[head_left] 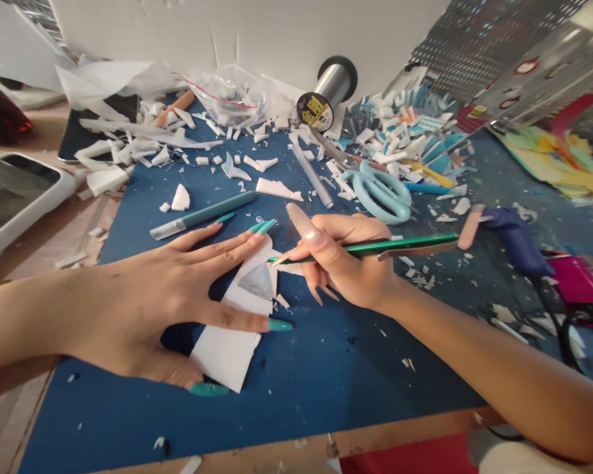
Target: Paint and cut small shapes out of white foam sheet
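My left hand [163, 296] lies flat with fingers spread, pressing on a white sheet piece [230, 352]. A grey, rounded-triangle patch [257, 282] shows on that piece between my fingers. My right hand [346, 257] pinches a slim green pen-shaped tool [410, 245] with a clip-like strip along its back end. Its tip points left and meets the sheet's edge just right of the grey patch; whether it is a blade is too small to tell. Small white scraps [282, 301] lie beside this edge.
A teal capped pen [207, 214], light blue scissors [380, 191] and a wire spool [329, 92] lie beyond my hands on the blue mat [316, 395]. White and blue offcuts [410, 128] heap at the back. A phone [22, 197] rests left; a purple tool [516, 240] lies right.
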A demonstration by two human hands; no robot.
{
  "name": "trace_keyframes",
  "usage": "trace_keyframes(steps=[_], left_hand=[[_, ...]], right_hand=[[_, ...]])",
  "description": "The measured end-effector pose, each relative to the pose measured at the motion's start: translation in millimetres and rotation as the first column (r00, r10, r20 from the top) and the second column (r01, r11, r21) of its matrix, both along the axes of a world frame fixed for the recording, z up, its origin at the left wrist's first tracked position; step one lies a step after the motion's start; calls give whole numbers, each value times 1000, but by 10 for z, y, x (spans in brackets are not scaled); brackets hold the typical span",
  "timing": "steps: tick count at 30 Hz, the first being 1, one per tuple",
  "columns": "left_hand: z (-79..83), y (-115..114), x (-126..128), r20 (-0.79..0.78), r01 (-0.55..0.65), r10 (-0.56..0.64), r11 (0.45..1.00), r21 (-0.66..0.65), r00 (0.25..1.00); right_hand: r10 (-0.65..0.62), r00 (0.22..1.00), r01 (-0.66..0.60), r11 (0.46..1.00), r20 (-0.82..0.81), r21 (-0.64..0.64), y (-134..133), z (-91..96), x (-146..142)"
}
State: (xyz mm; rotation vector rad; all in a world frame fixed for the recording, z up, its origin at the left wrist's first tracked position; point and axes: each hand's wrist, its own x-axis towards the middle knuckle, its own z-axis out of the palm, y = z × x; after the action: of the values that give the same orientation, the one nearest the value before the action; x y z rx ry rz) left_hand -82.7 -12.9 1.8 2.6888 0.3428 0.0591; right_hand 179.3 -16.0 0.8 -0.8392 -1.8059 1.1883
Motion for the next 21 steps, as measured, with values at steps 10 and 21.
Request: trace_keyframes(steps=[10, 21], left_hand=[[24, -5, 9, 4, -3, 3, 1000, 1, 1000], [14, -3, -12, -25, 2, -2, 1000, 5, 1000]], right_hand=[[3, 999, -6, 997, 39, 76, -10, 5, -1], [-23, 984, -4, 989, 179, 150, -61, 67, -55]])
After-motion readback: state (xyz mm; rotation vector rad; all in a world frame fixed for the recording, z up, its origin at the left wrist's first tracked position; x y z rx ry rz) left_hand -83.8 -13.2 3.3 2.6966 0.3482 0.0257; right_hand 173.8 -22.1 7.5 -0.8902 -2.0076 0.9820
